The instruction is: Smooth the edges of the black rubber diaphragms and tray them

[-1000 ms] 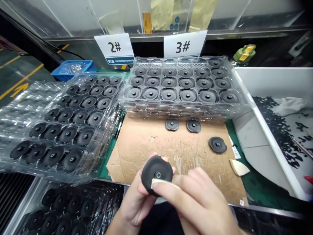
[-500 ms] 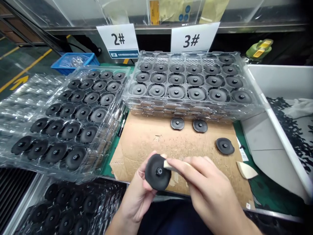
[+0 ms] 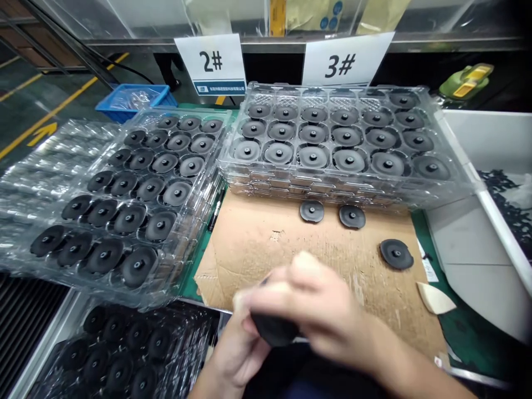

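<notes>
My left hand (image 3: 243,352) is closed round the edge of a round black disc (image 3: 274,331), held tilted over the front edge of the cardboard. My right hand (image 3: 316,310), smeared by motion, passes across the top of the disc and hides most of it, centre knob included. Its fingers are pressed together; the cream sponge wedge seen in them half a second ago is now hidden or blurred. Another cream sponge wedge (image 3: 436,298) lies at the cardboard's right edge. Beyond my hands, three loose black discs rest on the cardboard, one of them the right-hand disc (image 3: 396,254).
A stack of clear trays (image 3: 349,180) holding black discs stands behind the cardboard sheet (image 3: 249,238). To the left is another disc-filled tray (image 3: 166,244), with more trays below. A white bin (image 3: 461,238) with small black parts borders the right side.
My right hand has swept left across the disc and now covers it. The disc has tipped and come slightly nearer to me. The whole view has shifted a little.
</notes>
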The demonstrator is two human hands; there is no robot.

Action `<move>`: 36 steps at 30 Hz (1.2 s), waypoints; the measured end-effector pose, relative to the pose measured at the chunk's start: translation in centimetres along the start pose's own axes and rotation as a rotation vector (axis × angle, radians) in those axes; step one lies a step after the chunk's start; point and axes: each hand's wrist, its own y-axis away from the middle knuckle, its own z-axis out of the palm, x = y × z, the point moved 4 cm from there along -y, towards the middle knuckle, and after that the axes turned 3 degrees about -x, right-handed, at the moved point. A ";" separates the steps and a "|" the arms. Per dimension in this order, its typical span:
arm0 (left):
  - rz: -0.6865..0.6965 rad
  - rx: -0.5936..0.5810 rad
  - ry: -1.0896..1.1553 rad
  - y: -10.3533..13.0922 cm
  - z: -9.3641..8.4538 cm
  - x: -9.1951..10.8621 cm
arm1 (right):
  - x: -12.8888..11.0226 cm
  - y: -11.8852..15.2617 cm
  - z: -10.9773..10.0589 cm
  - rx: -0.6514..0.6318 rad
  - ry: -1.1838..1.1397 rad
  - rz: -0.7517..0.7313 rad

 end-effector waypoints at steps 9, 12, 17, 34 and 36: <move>-0.064 -0.173 0.203 -0.1 0.4 0.1 | 7.5 9.5 4.7 0.042 -0.012 0.508; -0.061 -0.164 0.187 -0.1 0.7 -0.2 | 6.3 9.2 3.4 0.106 0.001 0.561; -0.025 -0.084 0.100 0.3 1.3 -1.0 | -0.1 4.7 -0.9 0.347 0.062 0.346; 0.036 -0.127 -0.040 1.6 2.3 -1.1 | -3.4 6.3 -1.1 0.063 0.083 0.274; 0.023 -0.089 -0.051 1.6 2.5 -1.5 | -3.6 6.4 -1.8 0.140 0.225 0.301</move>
